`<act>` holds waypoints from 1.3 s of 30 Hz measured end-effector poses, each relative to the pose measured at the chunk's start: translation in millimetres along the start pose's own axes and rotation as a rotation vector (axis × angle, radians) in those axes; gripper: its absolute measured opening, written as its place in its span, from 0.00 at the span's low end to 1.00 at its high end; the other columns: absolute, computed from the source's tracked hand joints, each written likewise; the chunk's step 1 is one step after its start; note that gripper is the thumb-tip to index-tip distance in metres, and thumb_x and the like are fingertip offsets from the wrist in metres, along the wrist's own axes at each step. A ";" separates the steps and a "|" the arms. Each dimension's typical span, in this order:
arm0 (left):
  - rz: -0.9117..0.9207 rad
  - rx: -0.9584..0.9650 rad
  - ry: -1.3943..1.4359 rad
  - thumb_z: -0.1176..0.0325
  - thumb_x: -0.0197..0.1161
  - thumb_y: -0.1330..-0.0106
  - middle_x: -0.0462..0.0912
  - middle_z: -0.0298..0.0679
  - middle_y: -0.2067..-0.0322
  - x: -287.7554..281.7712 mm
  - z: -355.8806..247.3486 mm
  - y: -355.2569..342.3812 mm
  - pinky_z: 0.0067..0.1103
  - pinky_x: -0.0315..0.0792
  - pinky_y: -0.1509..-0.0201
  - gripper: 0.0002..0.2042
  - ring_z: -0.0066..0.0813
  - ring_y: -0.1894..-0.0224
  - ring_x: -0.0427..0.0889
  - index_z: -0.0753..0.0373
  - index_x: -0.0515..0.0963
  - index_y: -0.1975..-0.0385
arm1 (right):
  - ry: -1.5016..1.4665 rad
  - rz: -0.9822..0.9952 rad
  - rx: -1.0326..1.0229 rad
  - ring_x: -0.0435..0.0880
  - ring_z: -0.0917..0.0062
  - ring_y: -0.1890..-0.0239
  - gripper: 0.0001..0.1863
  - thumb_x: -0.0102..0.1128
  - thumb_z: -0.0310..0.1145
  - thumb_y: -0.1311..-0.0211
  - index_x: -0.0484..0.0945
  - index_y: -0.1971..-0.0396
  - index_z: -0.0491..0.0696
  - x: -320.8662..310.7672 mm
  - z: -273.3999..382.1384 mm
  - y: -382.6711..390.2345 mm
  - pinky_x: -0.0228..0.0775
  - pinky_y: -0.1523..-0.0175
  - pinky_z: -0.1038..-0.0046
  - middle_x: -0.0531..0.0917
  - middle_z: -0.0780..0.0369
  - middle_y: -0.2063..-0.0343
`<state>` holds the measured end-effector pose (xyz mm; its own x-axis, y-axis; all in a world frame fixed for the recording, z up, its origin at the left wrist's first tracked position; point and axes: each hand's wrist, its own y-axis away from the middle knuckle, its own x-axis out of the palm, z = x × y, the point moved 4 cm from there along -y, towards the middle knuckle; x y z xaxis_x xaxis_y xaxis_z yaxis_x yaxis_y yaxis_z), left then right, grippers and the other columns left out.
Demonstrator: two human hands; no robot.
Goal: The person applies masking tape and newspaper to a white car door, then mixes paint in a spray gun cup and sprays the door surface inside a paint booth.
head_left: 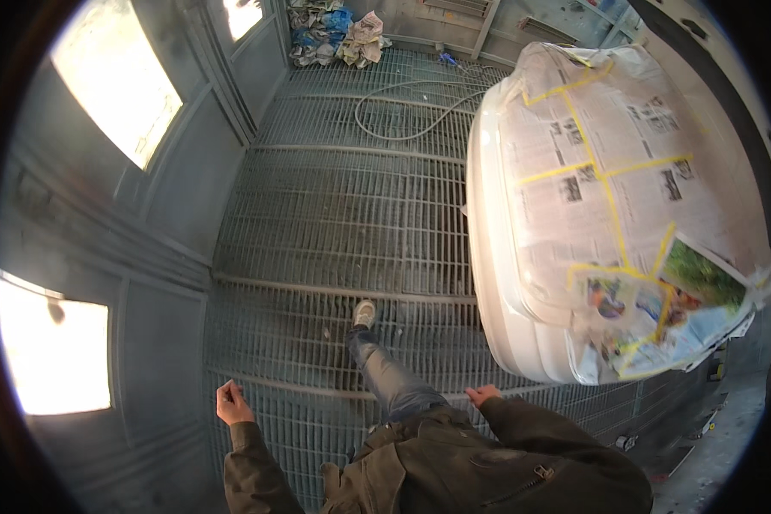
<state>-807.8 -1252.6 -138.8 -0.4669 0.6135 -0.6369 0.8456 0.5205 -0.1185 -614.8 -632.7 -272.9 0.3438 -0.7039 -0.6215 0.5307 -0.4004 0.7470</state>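
Observation:
My left hand [233, 404] hangs out to the left above the grated floor [334, 223], its fingers curled in with nothing showing in them. My right hand [483, 394] is at my right side, loosely closed, and no object shows in it. Nearest to the right hand, but apart from it, is a white vehicle body [497, 300]. Newspaper sheets [625, 201] cover its middle, joined by strips of yellow masking tape [612, 218]. Colourful printed pages [702, 270] are taped over its near corner.
Grey wall panels with bright windows [56, 343] run along the left. Crumpled paper and blue plastic [338, 32] lie in the far corner. A pale hose [360, 120] loops over the far grating. Small items [627, 442] lie at the lower right.

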 end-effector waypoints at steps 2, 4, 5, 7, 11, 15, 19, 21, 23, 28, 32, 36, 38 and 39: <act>0.037 0.032 -0.043 0.69 0.65 0.36 0.80 0.35 0.79 41.8 -24.2 -61.1 0.23 0.71 0.75 0.05 0.22 0.80 0.75 0.64 0.79 0.72 | -0.078 0.034 0.134 0.85 0.74 0.77 0.23 0.60 0.53 0.37 0.88 0.74 0.47 7.2 18.8 -34.8 0.78 0.63 0.67 0.86 0.61 0.80; 0.054 0.101 -0.158 0.68 0.68 0.40 0.81 0.37 0.81 81.2 -34.7 -111.6 0.25 0.73 0.74 0.08 0.26 0.80 0.77 0.64 0.78 0.76 | -0.216 0.081 0.182 0.85 0.75 0.77 0.22 0.61 0.51 0.36 0.88 0.74 0.46 -13.0 69.6 -76.4 0.78 0.64 0.68 0.86 0.62 0.81; 0.073 0.057 -0.224 0.66 0.71 0.43 0.81 0.39 0.81 101.8 -29.9 -131.6 0.28 0.74 0.73 0.10 0.30 0.79 0.79 0.64 0.78 0.78 | -0.187 0.065 0.107 0.83 0.76 0.80 0.20 0.61 0.47 0.36 0.86 0.74 0.45 -24.2 92.2 -108.5 0.77 0.67 0.69 0.84 0.63 0.82; 0.125 -0.062 -0.375 0.63 0.74 0.48 0.81 0.42 0.81 123.2 -23.6 -161.5 0.32 0.76 0.71 0.13 0.36 0.77 0.81 0.64 0.77 0.81 | -0.491 0.048 -0.001 0.80 0.78 0.81 0.18 0.61 0.44 0.35 0.85 0.76 0.44 -79.3 207.0 -128.9 0.74 0.71 0.71 0.82 0.63 0.84; 0.135 -0.241 -0.540 0.55 0.74 0.49 0.81 0.46 0.82 176.3 -14.2 -214.6 0.37 0.75 0.70 0.18 0.43 0.77 0.82 0.64 0.77 0.82 | -0.692 0.033 -0.205 0.80 0.79 0.77 0.16 0.58 0.40 0.32 0.83 0.71 0.43 -202.7 390.3 -193.3 0.74 0.70 0.71 0.82 0.64 0.79; 0.112 -0.452 -0.700 0.47 0.66 0.41 0.80 0.48 0.82 245.2 0.1 -284.8 0.41 0.72 0.71 0.23 0.49 0.77 0.81 0.65 0.79 0.81 | -0.696 -0.073 -0.239 0.79 0.79 0.75 0.14 0.57 0.38 0.31 0.82 0.68 0.42 -299.7 505.6 -277.2 0.74 0.69 0.71 0.82 0.63 0.77; 0.101 -0.469 -0.811 0.47 0.56 0.33 0.82 0.53 0.76 329.5 -3.5 -421.8 0.43 0.73 0.67 0.25 0.55 0.71 0.81 0.67 0.82 0.77 | -0.795 -0.148 -0.076 0.77 0.78 0.76 0.15 0.55 0.38 0.30 0.79 0.72 0.42 -338.2 553.6 -368.9 0.70 0.70 0.68 0.81 0.61 0.77; 0.138 -0.378 -0.880 0.49 0.52 0.30 0.83 0.56 0.68 387.2 -32.4 -505.2 0.44 0.74 0.61 0.24 0.60 0.64 0.81 0.68 0.82 0.68 | -0.701 -0.189 0.046 0.76 0.74 0.81 0.19 0.56 0.41 0.33 0.78 0.81 0.43 -333.2 539.1 -401.0 0.69 0.72 0.65 0.78 0.60 0.84; 0.093 -0.167 -0.829 0.48 0.49 0.28 0.82 0.56 0.72 458.4 -65.8 -608.3 0.44 0.74 0.66 0.25 0.58 0.70 0.81 0.67 0.81 0.69 | -0.530 -0.240 0.153 0.79 0.74 0.80 0.19 0.57 0.43 0.34 0.82 0.80 0.45 -325.6 528.5 -424.9 0.72 0.71 0.66 0.81 0.62 0.83; 0.437 0.174 -0.728 0.52 0.48 0.27 0.84 0.48 0.63 687.8 -225.1 -878.6 0.39 0.74 0.52 0.20 0.50 0.57 0.81 0.64 0.79 0.58 | -0.924 -0.153 0.580 0.80 0.74 0.80 0.14 0.61 0.36 0.36 0.82 0.79 0.44 -340.3 597.4 -448.3 0.74 0.71 0.65 0.82 0.61 0.82; 0.522 0.457 -0.218 0.66 0.51 0.27 0.83 0.41 0.70 922.8 -481.2 -969.8 0.30 0.74 0.69 0.09 0.35 0.72 0.80 0.62 0.77 0.61 | -0.946 -0.014 0.595 0.81 0.74 0.77 0.16 0.56 0.40 0.34 0.83 0.78 0.47 -320.3 646.5 -530.4 0.74 0.68 0.64 0.82 0.60 0.82; 0.742 0.300 -0.085 0.67 0.56 0.28 0.84 0.40 0.70 1129.3 -648.1 -972.8 0.33 0.75 0.71 0.07 0.31 0.75 0.78 0.62 0.77 0.61 | -0.465 0.101 0.358 0.82 0.62 0.70 0.17 0.52 0.46 0.35 0.84 0.77 0.54 -342.4 688.0 -707.5 0.74 0.62 0.58 0.84 0.57 0.72; 0.813 0.248 -0.127 0.66 0.58 0.29 0.84 0.40 0.70 1204.5 -695.1 -974.8 0.34 0.76 0.72 0.07 0.30 0.77 0.77 0.63 0.78 0.61 | -0.328 -0.040 0.217 0.81 0.58 0.68 0.15 0.52 0.45 0.36 0.84 0.72 0.54 -399.6 725.2 -806.4 0.73 0.61 0.57 0.83 0.55 0.68; 0.854 0.328 -0.107 0.65 0.62 0.31 0.83 0.40 0.73 1246.8 -727.2 -972.8 0.34 0.76 0.74 0.08 0.30 0.78 0.79 0.64 0.79 0.64 | -0.555 -0.064 0.225 0.80 0.57 0.68 0.14 0.53 0.45 0.36 0.84 0.68 0.53 -505.9 764.4 -846.5 0.72 0.61 0.57 0.83 0.55 0.67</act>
<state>-2400.7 -562.2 -263.6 0.3624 0.6450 -0.6728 0.9308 -0.2884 0.2248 -1830.2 -386.1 -410.5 -0.1719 -0.8510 -0.4962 0.3389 -0.5241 0.7814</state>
